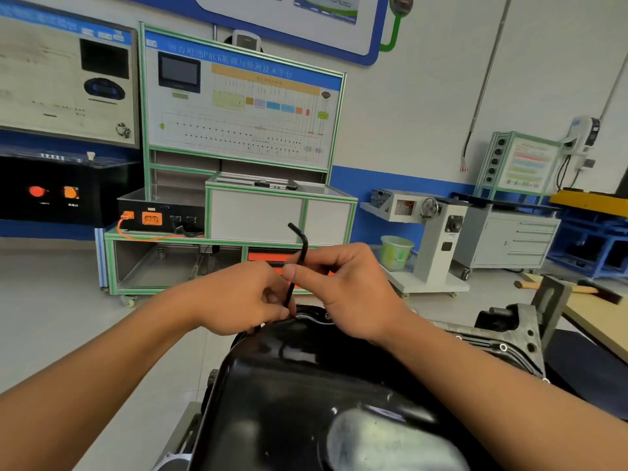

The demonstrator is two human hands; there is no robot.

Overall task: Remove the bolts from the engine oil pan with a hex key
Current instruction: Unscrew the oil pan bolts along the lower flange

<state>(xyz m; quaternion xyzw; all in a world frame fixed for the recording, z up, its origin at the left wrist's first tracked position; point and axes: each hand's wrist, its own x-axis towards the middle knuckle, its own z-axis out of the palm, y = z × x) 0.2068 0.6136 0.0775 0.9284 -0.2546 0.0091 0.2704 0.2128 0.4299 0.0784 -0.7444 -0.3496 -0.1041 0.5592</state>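
Workshop bay, pale tiled floor, white wall with a blue band along its foot. Notes run left to right.

Far left: black cabinet [51,195] with two orange-lit buttons. Beside it, a green-framed training board [241,107] printed with a wiring diagram, and a black box [159,215] with an orange connector on the shelf below.

Left hand [244,300]: fingers curled in, pinching the lower end of the hex key [298,263] right at the far rim of the pan. The key's tip is hidden behind those fingers, so I cannot tell whether it sits in a bolt.

Hex key: black, L-shaped, long shank nearly upright, short arm at the top pointing up and left.

Right hand [350,294]: thumb and fingers closed on the shank about halfway up, just above the left hand's grip.

Oil pan [299,385]: glossy black, bottom centre of view, directly under both forearms. It is mounted on a grey engine casting [506,338], whose flange shows at the pan's right edge.

Further right, on the floor behind: green bucket [396,251], then a grey stand with a handwheel [438,232], then a grey drawer cabinet [516,237]. Near right edge: wooden benchtop [598,321] with a hammer [557,287] lying on it.
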